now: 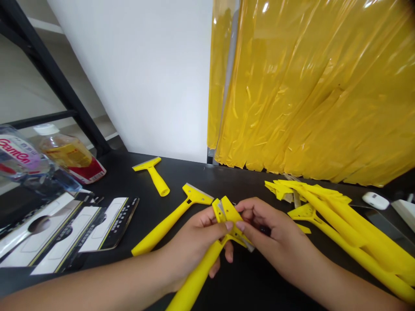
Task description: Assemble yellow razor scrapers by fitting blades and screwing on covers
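My left hand (pixel 201 233) is closed around the neck of a yellow scraper (pixel 196 276), its long handle slanting down toward me. The thumb presses on the scraper's head. From the other side my right hand (pixel 269 224) pinches a flat yellow plate (pixel 231 212) that lies against the head at an angle. A metal blade (pixel 249 246) shows at the head's lower right edge. Just left of my hands lies another long-handled scraper (pixel 168 222). Farther back rests a short-handled scraper (pixel 155 175). My fingers hide part of the head.
At right lie several yellow scraper handles (pixel 353 242) and a heap of yellow head plates (pixel 282 188). Printed cards (pixel 105 224) lie at left by two bottles (pixel 69 153). A white case (pixel 375 200) sits far right. A white panel (pixel 145 77) and yellow plastic curtain (pixel 311 90) border the black table's back.
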`<state>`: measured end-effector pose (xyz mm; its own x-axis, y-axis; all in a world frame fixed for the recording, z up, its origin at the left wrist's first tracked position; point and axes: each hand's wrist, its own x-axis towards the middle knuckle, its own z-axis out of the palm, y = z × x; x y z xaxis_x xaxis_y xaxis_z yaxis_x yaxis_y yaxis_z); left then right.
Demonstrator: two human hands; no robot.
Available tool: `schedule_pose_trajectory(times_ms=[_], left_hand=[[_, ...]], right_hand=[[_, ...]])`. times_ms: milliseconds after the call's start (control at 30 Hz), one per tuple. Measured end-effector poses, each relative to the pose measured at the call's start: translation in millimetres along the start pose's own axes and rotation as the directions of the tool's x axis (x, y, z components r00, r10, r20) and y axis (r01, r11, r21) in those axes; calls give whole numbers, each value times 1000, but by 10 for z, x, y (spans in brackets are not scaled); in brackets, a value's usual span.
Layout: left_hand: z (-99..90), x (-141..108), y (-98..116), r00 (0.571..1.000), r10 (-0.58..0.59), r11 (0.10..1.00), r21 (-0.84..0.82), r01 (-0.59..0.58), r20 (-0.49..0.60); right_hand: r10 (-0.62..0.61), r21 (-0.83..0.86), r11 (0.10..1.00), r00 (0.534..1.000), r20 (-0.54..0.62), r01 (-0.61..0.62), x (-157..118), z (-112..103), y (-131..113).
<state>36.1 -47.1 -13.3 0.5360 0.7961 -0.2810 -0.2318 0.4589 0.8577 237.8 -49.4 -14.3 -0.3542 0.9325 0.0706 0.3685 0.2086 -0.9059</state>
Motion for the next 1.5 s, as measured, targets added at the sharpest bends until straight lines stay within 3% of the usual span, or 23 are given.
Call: schedule_pose_trajectory(times_ms=[233,367,433,533,600,667,733,933,1100,1500], left_hand=[[-22,12,-12,1000,22,999,-32,-22,-10],[-18,7,-37,999,39,999,-22,-39,-12],[-11,0,-35,999,34,999,-20,-34,-2],[2,-13,-9,1000,16,1000,-22,-16,14],[2,-18,14,1000,29,999,-20,-29,4],[-9,-17,32,999,45,999,-17,-46,-19],[-31,-9,42,998,55,998,-23,-56,-41],[-100,16,41,998,53,997,-53,-55,-37],[-88,4,63,995,78,996,-42,-81,-60],[-70,3,24,997,77,997,1,-77,-18]], right_hand=[[-11,75,997,1000,-9,11,39,12,-8],[-230,-211,953,973,-29,219,47,23,25],[-285,-337,905,958,-30,258,40,-2,29],[-144,-314,942,987,-69,115,24,-95,-11],[44,-241,970,999,10,-40,20,-180,-55],[203,-208,964,966,161,-168,25,-261,-94],[267,-193,956,928,260,-221,36,-328,-120],[198,-137,978,907,372,-157,84,-482,-125],[136,-110,988,960,244,-112,121,-550,-102],[51,-195,981,988,145,-22,56,-240,-60]])
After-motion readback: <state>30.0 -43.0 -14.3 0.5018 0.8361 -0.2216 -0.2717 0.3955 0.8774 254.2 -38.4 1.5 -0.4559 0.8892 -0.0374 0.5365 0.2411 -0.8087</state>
